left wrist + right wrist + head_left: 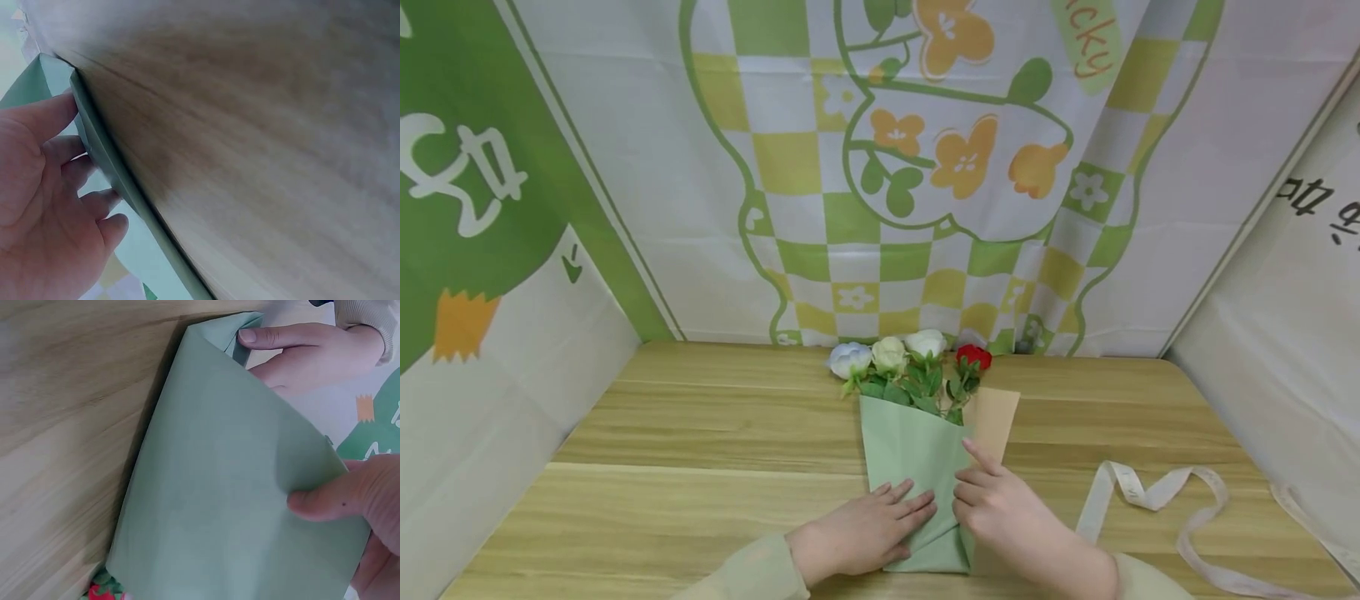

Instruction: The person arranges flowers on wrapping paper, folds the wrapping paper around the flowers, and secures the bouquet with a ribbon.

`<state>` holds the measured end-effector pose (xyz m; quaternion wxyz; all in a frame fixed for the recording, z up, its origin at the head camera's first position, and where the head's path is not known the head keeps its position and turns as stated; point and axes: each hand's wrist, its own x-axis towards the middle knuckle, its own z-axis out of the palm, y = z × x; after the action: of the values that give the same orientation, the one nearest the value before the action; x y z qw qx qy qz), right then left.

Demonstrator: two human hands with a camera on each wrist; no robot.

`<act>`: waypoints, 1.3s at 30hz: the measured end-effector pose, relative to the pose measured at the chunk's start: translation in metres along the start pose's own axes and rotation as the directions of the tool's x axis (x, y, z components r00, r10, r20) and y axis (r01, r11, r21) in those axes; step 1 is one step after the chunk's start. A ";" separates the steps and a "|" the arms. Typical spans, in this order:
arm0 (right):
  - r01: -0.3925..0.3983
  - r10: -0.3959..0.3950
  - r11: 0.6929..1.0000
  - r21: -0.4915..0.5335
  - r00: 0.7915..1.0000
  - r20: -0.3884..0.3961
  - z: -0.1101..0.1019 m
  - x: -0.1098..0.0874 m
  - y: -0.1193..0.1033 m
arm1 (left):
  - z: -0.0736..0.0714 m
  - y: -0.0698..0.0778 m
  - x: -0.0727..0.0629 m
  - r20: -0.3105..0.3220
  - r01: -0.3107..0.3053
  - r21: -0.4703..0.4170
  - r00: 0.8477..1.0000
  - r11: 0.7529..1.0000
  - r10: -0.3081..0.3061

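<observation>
A bouquet lies on the table in green wrapping paper (910,450), with a tan sheet (997,415) showing at its right side. Out of the top stick a pale blue flower (850,360), a cream flower (890,356), a white flower (927,342) and a red flower (973,357) with green leaves. My left hand (868,527) rests on the lower paper, fingers extended. At the right edge, my right hand (1011,508) pinches the green paper; its index finger points toward the flowers. In the right wrist view, its thumb (325,499) presses the paper's face, fingers behind.
A loose whitish ribbon (1206,500) curls over the right part of the wooden table (700,450). Behind the table hangs a printed cloth (880,208) with green and yellow checks, and similar cloths flank both sides.
</observation>
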<state>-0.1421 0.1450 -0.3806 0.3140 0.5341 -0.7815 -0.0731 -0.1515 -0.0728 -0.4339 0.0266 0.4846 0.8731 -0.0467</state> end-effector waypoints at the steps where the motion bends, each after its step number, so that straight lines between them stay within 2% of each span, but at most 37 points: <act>1: 0.010 -0.010 1.000 -0.003 1.000 -0.003 0.001 0.002 0.000 | 0.000 0.000 0.000 -0.003 -0.001 0.004 1.000 1.000 0.001; 15: 0.157 -0.159 0.987 -0.030 0.984 -0.077 0.028 0.020 0.000 | 0.004 -0.001 0.000 -0.045 -0.023 0.055 0.999 0.998 0.026; 19: 0.168 -0.168 0.986 -0.011 0.984 -0.062 0.033 0.023 -0.002 | 0.003 -0.001 0.000 -0.060 -0.035 0.075 0.997 0.997 0.040; 24: 0.176 -0.175 0.984 0.028 0.984 -0.030 0.040 0.026 -0.005 | 0.002 -0.001 -0.002 -0.046 -0.033 0.044 0.998 0.999 0.035; 29: 0.179 -0.178 0.983 0.034 0.983 -0.040 0.047 0.027 -0.007 | 0.002 -0.001 -0.004 -0.063 -0.035 0.053 0.997 0.998 0.039; 34: 0.155 -0.154 0.986 0.053 0.988 -0.024 0.051 0.026 -0.009 | 0.002 -0.001 -0.004 -0.056 -0.031 0.063 0.998 0.998 0.034; 39: 0.112 -0.110 0.991 0.071 0.994 -0.021 0.054 0.025 -0.012 | 0.002 0.000 -0.004 -0.020 -0.004 0.055 1.000 0.998 0.005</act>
<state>-0.1690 0.1057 -0.4185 0.2969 0.5883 -0.7500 -0.0576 -0.1498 -0.0763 -0.4352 0.0046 0.4874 0.8707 -0.0659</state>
